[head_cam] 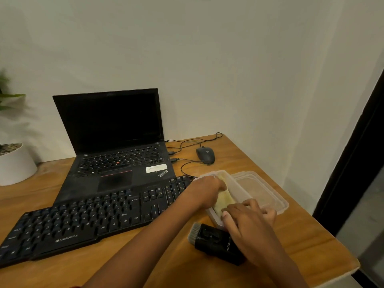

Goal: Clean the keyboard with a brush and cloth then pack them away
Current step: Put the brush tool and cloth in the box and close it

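A black keyboard (83, 223) lies across the front of the wooden table. To its right stands a clear plastic container (236, 189) holding a folded yellow cloth (223, 201). My left hand (204, 190) reaches into the container's far end, its fingers curled on the cloth. My right hand (247, 221) is at the near end, thumb and fingers on the cloth and the container's rim. A black brush (216, 242) with grey bristles lies on the table just in front of the container, partly under my right wrist.
The container's clear lid (264, 192) lies beside it on the right, near the table's right edge. An open black laptop (116, 146) sits behind the keyboard. A black mouse (205, 155) with cables lies at the back. A white plant pot (14, 165) stands far left.
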### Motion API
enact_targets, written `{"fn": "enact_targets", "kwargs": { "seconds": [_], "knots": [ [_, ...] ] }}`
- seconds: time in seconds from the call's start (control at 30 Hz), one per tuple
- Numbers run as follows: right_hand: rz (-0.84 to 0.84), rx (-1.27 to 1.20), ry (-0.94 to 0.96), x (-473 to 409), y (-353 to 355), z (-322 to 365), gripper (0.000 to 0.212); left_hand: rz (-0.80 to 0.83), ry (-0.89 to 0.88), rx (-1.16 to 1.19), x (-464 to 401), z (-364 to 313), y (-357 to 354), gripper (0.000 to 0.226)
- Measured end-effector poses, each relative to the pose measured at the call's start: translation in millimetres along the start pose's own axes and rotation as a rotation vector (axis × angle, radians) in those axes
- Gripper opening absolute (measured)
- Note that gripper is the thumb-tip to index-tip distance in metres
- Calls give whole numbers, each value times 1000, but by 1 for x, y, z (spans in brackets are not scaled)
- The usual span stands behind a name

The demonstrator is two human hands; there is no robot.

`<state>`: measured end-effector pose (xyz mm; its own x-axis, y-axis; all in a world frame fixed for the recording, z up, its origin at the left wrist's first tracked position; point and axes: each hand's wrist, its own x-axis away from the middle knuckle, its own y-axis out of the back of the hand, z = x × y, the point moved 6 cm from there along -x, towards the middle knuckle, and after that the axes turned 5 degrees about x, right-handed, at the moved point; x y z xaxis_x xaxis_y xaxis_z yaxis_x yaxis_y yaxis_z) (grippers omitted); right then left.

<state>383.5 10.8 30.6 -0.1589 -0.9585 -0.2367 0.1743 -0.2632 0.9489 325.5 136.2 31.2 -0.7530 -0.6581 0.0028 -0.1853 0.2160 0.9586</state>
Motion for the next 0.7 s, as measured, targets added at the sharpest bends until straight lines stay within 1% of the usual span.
{"fn": "enact_targets", "kwargs": {
  "seconds": [0.17,0.27,0.37,0.43,0.5,0.6,0.7],
  "knots": [
    [-18,77,-37,-3,-5,0,48,97,28,-67,-5,4,-6,48],
    [-81,72,-41,-3,-6,0,50,128,40,-81,-7,5,-3,52],
    [-137,82,-45,-3,-8,-1,55,116,48,-20,-9,9,-2,45],
    [-191,86,-48,-2,-10,-1,52,97,51,4,-10,10,-1,39],
    [-246,82,-58,-2,-10,-2,49,81,53,-2,-12,9,-2,37],
    [-256,85,-64,-3,-13,-2,51,92,55,-51,-13,5,-4,35],
    [-301,92,-70,-2,-13,-2,47,97,47,-58,-8,3,-3,34]
  ]
}}
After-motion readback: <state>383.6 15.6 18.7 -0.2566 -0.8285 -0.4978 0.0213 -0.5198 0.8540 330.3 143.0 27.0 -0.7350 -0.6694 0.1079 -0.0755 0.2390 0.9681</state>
